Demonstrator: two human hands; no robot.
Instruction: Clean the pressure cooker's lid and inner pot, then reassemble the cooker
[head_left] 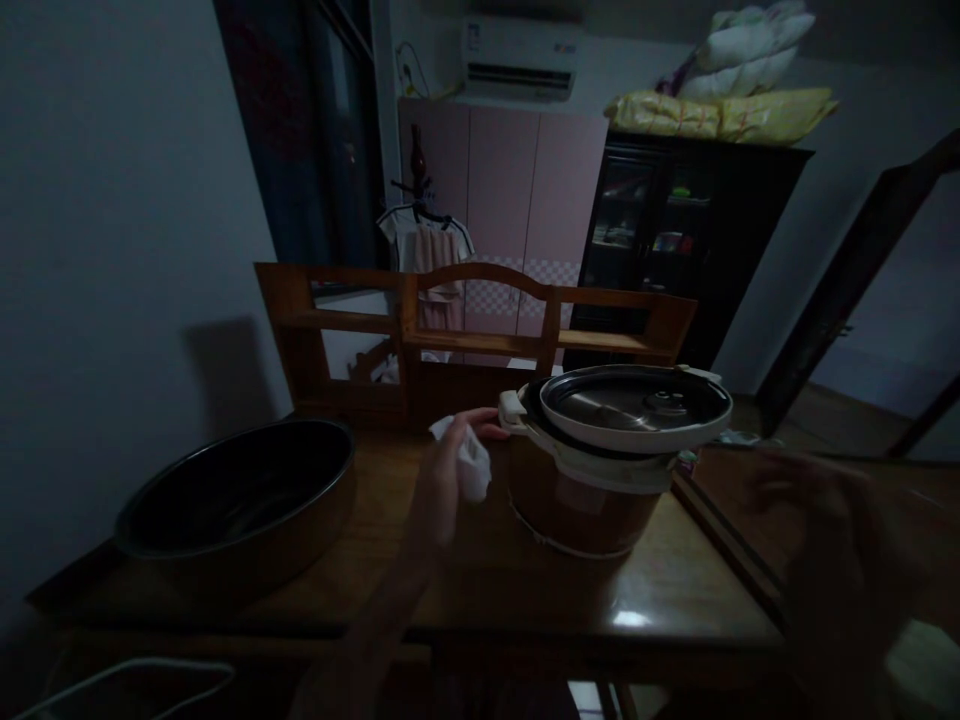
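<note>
My left hand (442, 470) is closed around a crumpled white tissue (474, 470). Its fingertips reach to the left handle (513, 411) of a rice cooker (585, 505), seemingly touching it. The cooker has a brownish body and a pale upper rim. A lid (634, 402) with a dark, shiny inner face rests tilted on its top. Off to the right of the cooker, my right hand (832, 510) is raised. It is dim and smeared, so its fingers cannot be read clearly.
A large dark pot (330, 500) stands on the left of the wooden table (540, 600). A wooden shelf rack (480, 345) lines the table's back edge. Behind are pink wardrobe doors (499, 180), a black cabinet (690, 220) and hanging clothes (439, 260). The room is dim.
</note>
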